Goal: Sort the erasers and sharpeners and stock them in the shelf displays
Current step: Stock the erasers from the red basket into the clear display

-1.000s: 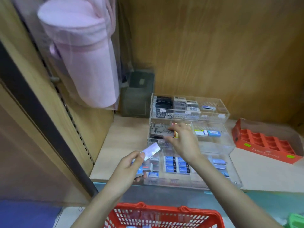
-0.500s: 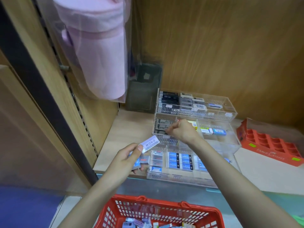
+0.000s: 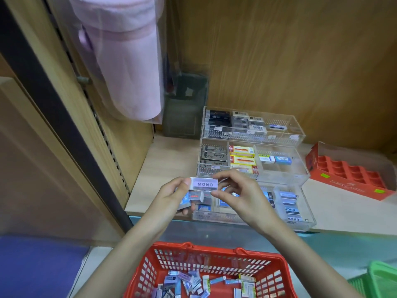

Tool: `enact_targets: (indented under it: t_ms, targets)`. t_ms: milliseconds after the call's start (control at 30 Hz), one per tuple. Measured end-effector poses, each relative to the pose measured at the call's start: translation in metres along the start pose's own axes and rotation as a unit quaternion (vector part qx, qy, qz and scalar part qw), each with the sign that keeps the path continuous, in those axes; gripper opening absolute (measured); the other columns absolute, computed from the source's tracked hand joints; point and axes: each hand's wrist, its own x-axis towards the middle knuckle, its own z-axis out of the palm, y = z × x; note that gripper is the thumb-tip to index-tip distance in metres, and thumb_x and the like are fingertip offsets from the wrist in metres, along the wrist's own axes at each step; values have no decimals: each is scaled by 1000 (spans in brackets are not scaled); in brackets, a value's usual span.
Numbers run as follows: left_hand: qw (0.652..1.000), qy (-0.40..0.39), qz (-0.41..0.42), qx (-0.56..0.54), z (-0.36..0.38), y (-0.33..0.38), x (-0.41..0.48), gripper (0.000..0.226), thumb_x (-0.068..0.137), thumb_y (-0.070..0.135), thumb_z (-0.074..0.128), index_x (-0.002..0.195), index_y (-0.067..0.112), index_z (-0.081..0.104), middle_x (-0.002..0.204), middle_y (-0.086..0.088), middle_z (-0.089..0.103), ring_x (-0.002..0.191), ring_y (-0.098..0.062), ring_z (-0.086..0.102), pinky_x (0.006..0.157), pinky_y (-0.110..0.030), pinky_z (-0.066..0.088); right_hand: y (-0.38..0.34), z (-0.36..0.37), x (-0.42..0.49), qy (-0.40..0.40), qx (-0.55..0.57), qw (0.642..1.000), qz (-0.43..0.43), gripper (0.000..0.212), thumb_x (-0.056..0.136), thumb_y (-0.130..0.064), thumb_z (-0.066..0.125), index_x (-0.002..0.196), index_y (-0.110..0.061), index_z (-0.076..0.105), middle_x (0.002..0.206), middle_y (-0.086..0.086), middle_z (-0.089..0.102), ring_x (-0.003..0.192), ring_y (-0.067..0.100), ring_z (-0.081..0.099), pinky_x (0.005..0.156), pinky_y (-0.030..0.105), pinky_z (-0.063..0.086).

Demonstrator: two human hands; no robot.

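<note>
I am holding a small stack of erasers in my left hand (image 3: 171, 196), with a white and lilac MONO eraser (image 3: 204, 183) lying on top, pinned under my thumb; my right hand (image 3: 238, 195) is just beside it, fingers curled and thumb and forefinger narrowed toward the eraser's right end, though I cannot tell whether they are touching it yet; I am judging this to be the pick-off step, taking one eraser from the handful so that it can go to its own kind; just beyond and below both hands is standing the tiered clear display (image 3: 281, 176), and at the far right of its nearest tier, past my right hand, I am seeing a compartment of MONO-labelled erasers (image 3: 292, 209), which looks the likely home, though their sleeves seem darker than this lilac one, so the match needs checking; the next move is calling for a firm pinch on the short end, a clean lift so the erasers beneath are not spilling, then a reach rightward; below my wrists the red basket (image 3: 150, 263) is holding many loose erasers not yet sorted, so the task looks far from done.
</note>
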Motion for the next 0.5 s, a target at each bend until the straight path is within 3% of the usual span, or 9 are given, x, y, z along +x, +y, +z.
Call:
enact_targets:
  t_ms: [167, 300, 400, 500]
  targets:
    - [1000, -8, 2, 14, 9, -2, 0, 28, 97, 31, 44, 100, 9, 61, 75, -11, 59, 57, -14, 50, 51, -21, 41, 6, -4, -11, 47, -13, 999, -7, 38, 81, -2, 70, 93, -36, 59, 92, -7, 62, 83, 6, 60, 76, 22, 50]
    - [999, -8, 19, 43, 23, -6, 0, 22, 98, 27, 46, 93, 9, 58, 74, -2, 54, 52, -10, 52, 50, -19, 40, 10, -14, -19, 24, -68, 996, -57, 32, 82, -8, 66, 103, -31, 57, 105, -10, 55, 83, 5, 57, 72, 13, 47]
    - [998, -6, 23, 58, 36, -10, 0, 23, 98, 23, 45, 94, 7, 61, 74, -3, 57, 51, -11, 54, 47, -18, 39, 17, -29, -25, -1, -136, 987, -82, 23, 83, -21, 65, 105, -17, 63, 99, -10, 53, 83, 2, 55, 73, 9, 44]
    - [999, 3, -1, 45, 47, -17, 5, 24, 98, 21, 45, 94, 9, 65, 83, -5, 60, 54, -12, 55, 49, -19, 40, 27, -51, -32, -16, -219, 972, -86, 31, 83, -35, 58, 103, -12, 65, 96, -14, 51, 86, -7, 47, 80, 2, 35]
